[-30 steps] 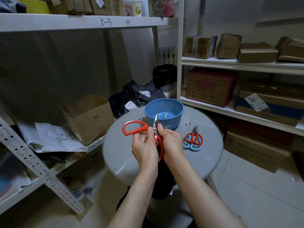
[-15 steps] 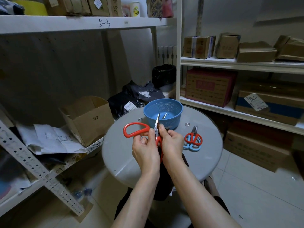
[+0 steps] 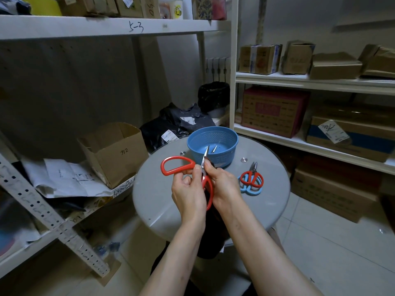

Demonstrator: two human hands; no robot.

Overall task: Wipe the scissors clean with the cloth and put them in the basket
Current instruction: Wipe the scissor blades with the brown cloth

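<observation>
— Checking status: where are the big red scissors [image 3: 177, 166]?
— In the air above the round table [image 3: 158, 201], in front of the blue basket [image 3: 228, 150] and not in it. Handles are spread wide. One loop sticks out to the left, the other runs down between the hands.
— Left hand [image 3: 189, 197]?
— Gripping the scissors where the loops meet, with the fingers curled round the handle.
— Right hand [image 3: 225, 186]?
— Pinching the blade just above the pivot between thumb and fingertips, with the dark cloth [image 3: 211, 233] in the pinch. The rest of the cloth hangs between the forearms, past the near table edge.
— Blade tip?
— Bare, pointing up and away from the person. In view it overlaps the basket's front wall. Can't tell if it touches.
— Basket contents?
— One short metal point shows inside. Can't tell what it belongs to.
— Anything else on the table?
— A small red pair [image 3: 250, 178] lies on top of a blue pair [image 3: 254, 191], both closed. They sit right of the hands, apart from them, with the tips toward the shelves.
— Surroundings?
— An open cardboard box [image 3: 115, 150] and loose papers [image 3: 68, 178] are on the low shelf at left. More boxes are on the right-hand shelves.
</observation>
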